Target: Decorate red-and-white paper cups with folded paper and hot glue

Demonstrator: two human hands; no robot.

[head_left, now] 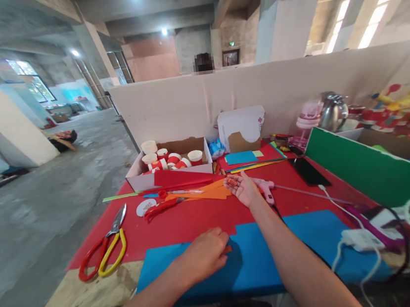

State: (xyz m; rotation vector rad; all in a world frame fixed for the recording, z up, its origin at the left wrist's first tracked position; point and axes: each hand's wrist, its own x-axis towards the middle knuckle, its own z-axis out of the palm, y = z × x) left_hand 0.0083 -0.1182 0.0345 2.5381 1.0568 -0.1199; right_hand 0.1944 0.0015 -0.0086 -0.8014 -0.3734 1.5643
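My left hand rests low over a blue sheet, fingers curled, with a small orange paper piece poking out at the fingertips. Further forward, my right hand is turned palm up. Its fingers curl around a small orange-red patterned piece, too small to make out exactly. Right beside that hand lies a pink glue gun. Orange paper strips spread to its left, near red-handled scissors and a white disc.
Large shears with red and yellow handles lie at the left. A box of paper cups stands behind. Rightward are a phone, a power strip with cables, a green board and a steel jug. A white partition closes the back.
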